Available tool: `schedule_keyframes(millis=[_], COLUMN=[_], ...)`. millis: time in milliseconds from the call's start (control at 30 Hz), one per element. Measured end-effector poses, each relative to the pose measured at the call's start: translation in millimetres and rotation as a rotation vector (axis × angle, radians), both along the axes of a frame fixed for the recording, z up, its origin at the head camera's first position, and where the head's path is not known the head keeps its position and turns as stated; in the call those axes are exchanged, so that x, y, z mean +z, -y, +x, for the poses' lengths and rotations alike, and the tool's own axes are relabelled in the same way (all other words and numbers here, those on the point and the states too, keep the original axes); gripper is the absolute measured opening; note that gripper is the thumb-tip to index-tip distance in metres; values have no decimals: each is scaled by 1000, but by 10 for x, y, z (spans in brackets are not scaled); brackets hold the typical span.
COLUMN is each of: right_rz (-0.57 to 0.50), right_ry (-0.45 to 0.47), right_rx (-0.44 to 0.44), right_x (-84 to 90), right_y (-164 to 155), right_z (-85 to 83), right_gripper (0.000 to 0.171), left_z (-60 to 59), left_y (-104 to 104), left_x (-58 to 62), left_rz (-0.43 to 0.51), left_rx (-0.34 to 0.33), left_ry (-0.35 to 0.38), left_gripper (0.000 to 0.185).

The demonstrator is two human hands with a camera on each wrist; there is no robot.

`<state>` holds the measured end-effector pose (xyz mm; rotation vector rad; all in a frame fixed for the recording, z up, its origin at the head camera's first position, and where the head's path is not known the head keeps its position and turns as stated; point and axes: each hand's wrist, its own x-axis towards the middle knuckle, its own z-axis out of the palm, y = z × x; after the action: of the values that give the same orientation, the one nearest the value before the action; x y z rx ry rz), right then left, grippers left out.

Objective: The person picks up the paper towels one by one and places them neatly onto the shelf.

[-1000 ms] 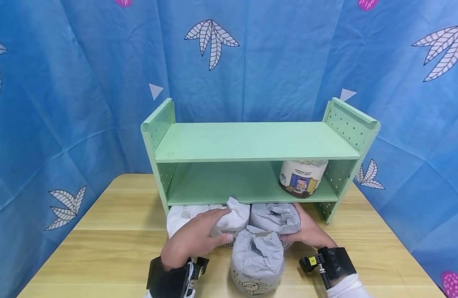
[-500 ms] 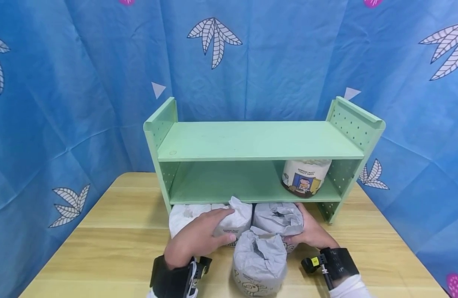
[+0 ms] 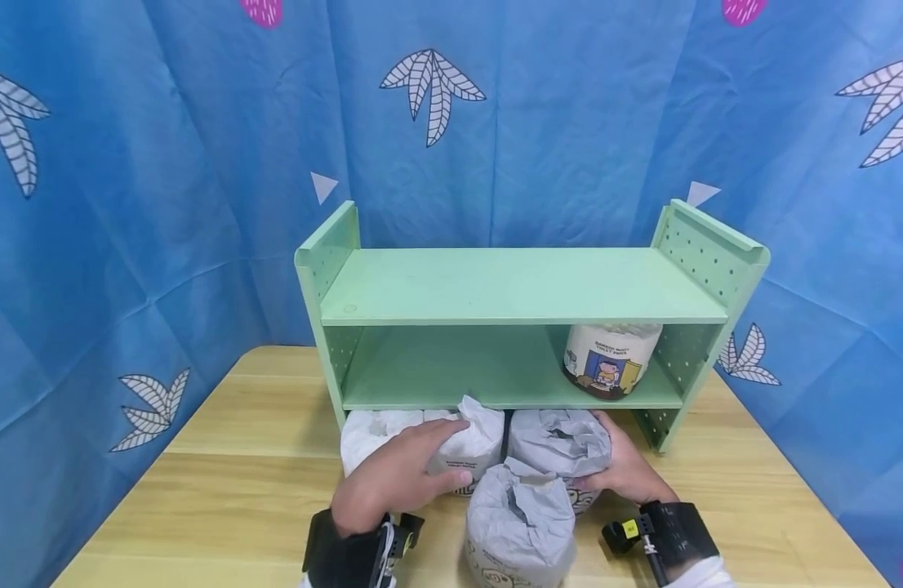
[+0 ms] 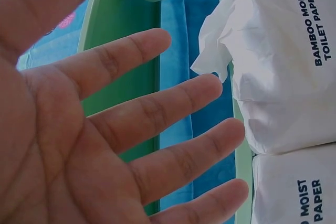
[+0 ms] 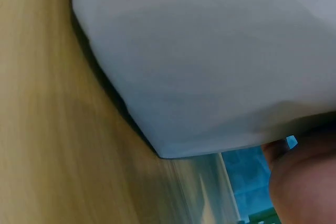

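Note:
Several wrapped toilet paper rolls stand on the wooden table (image 3: 224, 490) in front of a green two-tier shelf (image 3: 518, 286). My left hand (image 3: 411, 474) lies on a white-wrapped roll (image 3: 477, 445), fingers straight and spread; the left wrist view shows the left hand (image 4: 131, 129) open beside the white-wrapped roll (image 4: 283, 61) printed "BAMBOO MOIST TOILET PAPER". My right hand (image 3: 620, 469) cups the right side of a grey-wrapped roll (image 3: 558, 441), thumb behind and fingers in front. In the right wrist view the grey-wrapped roll (image 5: 210, 61) fills the frame, with part of the right hand (image 5: 302, 182) at its lower edge.
Another grey-wrapped roll (image 3: 521, 523) stands nearest me between both wrists. A further white roll (image 3: 371, 433) sits at the shelf's left foot. A printed roll (image 3: 613, 359) stands at the right end of the lower shelf board. A blue leaf-pattern curtain (image 3: 128, 204) hangs behind and on both sides.
Both hands stay on the same rolls. The head view has shifted a little, so the shelf and rolls sit slightly lower and further right in the picture.

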<state>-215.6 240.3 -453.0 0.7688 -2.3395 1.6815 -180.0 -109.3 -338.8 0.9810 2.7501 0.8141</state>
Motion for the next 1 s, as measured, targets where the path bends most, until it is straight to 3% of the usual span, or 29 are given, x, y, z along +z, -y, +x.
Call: schedule_keyframes(millis=[633,1000], right_rz=[-69,-115], right_ry=[-29,15], right_rx=[130,188], right_x=[32,45], right_y=[-80,-116], right_z=[9,14], right_gripper=[93,96], left_z=[-2,5], left_y=[9,15], left_x=[1,17], left_rz=[-8,-23], left_rx=[10,15], left_ry=[-4,0], left_gripper=[62,64])
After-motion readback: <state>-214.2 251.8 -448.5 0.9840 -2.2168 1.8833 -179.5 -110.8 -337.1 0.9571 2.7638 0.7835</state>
